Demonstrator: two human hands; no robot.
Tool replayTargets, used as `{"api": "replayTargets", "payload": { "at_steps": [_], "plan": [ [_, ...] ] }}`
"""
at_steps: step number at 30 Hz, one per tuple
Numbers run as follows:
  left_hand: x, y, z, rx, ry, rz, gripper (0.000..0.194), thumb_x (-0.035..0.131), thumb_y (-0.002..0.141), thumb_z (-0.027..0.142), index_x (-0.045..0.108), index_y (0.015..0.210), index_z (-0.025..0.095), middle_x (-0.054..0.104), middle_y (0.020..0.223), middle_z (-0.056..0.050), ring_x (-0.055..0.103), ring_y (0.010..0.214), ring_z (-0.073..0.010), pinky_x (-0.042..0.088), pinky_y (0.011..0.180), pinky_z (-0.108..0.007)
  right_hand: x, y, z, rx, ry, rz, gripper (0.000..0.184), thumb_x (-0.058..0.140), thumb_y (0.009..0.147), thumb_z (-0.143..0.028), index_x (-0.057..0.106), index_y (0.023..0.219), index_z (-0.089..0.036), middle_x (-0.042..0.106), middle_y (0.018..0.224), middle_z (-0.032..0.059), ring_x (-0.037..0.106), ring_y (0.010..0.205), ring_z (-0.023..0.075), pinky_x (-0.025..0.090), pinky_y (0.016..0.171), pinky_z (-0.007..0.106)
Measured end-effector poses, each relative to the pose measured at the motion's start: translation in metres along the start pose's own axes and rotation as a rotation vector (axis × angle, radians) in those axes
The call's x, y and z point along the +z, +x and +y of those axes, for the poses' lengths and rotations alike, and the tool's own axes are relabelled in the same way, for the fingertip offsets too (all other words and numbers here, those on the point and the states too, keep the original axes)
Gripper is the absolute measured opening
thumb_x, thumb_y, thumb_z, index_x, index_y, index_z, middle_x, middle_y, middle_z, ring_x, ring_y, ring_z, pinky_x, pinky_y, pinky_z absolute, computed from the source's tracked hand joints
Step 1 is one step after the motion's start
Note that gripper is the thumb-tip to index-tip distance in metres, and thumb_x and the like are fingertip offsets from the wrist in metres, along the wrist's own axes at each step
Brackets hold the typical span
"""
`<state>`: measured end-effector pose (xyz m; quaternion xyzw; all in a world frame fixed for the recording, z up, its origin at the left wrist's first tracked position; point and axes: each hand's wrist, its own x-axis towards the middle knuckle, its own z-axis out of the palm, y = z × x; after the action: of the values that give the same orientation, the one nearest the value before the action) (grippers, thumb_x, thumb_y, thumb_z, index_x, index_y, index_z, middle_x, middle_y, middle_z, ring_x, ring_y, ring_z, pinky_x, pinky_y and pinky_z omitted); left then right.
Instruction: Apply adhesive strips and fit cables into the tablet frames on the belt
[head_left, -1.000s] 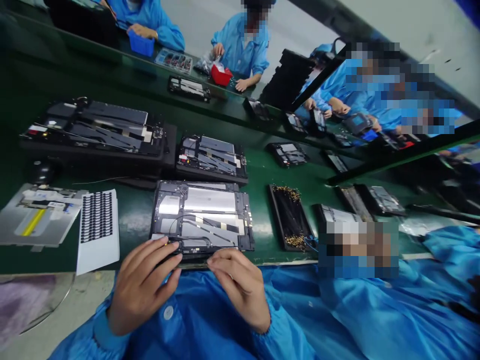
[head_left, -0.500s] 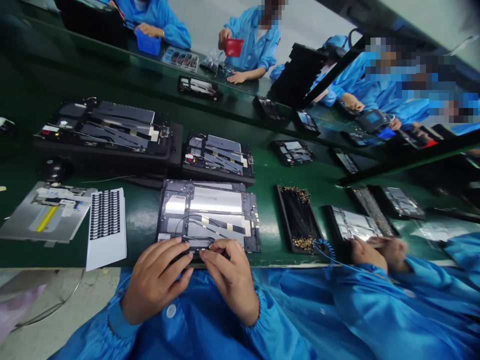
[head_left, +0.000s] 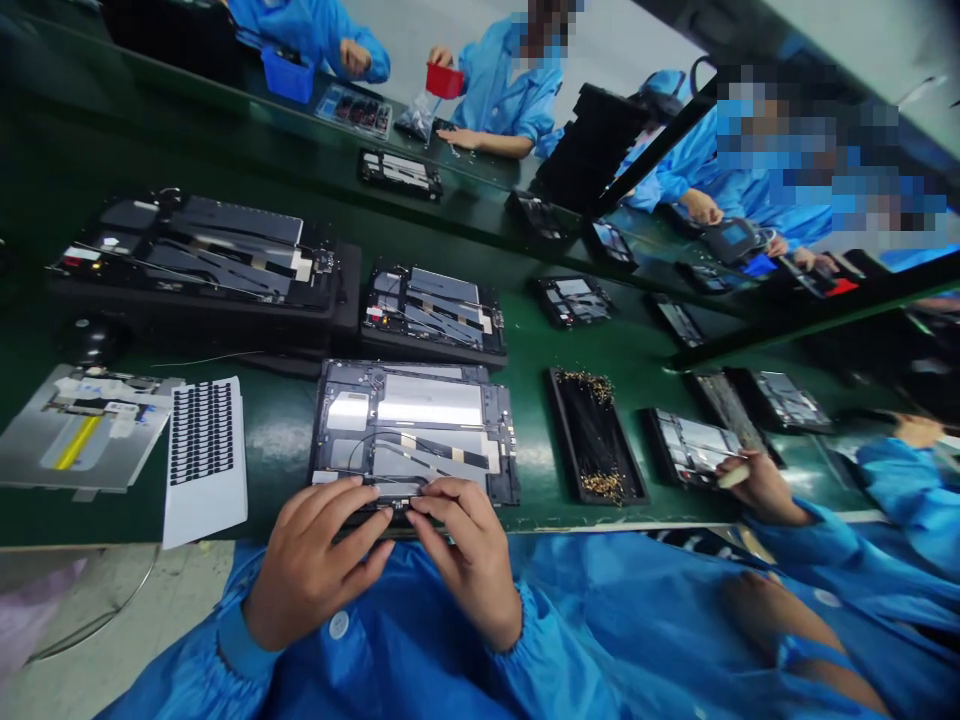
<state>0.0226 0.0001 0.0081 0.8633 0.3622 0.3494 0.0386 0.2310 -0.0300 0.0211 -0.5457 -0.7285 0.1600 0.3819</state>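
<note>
An opened tablet chassis (head_left: 416, 425) with silver plates and thin cables lies on the green belt (head_left: 277, 440) right in front of me. My left hand (head_left: 311, 565) rests on its near edge, fingers pressed down on a dark strip there. My right hand (head_left: 465, 555) meets it from the right, fingertips pinched on the same near edge. What sits under the fingertips is too small to name. Both sleeves are blue.
A white sheet of small black pads (head_left: 202, 460) and a grey card with a yellow strip (head_left: 79, 440) lie left. More open tablets (head_left: 431, 310) sit behind. A black tray of gold-tipped parts (head_left: 592, 435) lies right, beside a co-worker's hand (head_left: 750, 480). Other people work across the line.
My right hand has slid left along the tablet's near edge until its fingertips meet my left hand's. The co-worker at my right has leaned back, and their hand now reaches onto their tablet.
</note>
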Motion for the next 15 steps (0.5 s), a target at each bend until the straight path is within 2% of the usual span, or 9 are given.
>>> {"api": "replayTargets", "payload": {
  "at_steps": [10,15],
  "plan": [
    [0.004,0.003,-0.001,-0.006,0.037,0.024,0.021,0.068,0.092,0.023,0.070,0.113,0.024,0.073,0.110,-0.006,0.065,0.110,-0.0246,0.046,0.099,-0.041,-0.001,0.000,-0.002,-0.014,-0.025,-0.014,0.018,0.062,0.096,-0.014,0.071,0.108,-0.024,0.066,0.107,0.0086,0.063,0.093,0.0201,0.056,0.077,0.035],
    [0.005,-0.002,-0.009,0.076,0.073,-0.013,0.029,0.053,0.099,0.014,0.069,0.120,0.027,0.073,0.113,-0.004,0.064,0.112,-0.0224,0.046,0.098,-0.039,0.001,-0.003,0.006,-0.106,-0.058,-0.025,0.019,0.063,0.096,-0.014,0.069,0.113,-0.022,0.069,0.107,0.0099,0.065,0.095,0.0204,0.056,0.079,0.035]
  ]
}}
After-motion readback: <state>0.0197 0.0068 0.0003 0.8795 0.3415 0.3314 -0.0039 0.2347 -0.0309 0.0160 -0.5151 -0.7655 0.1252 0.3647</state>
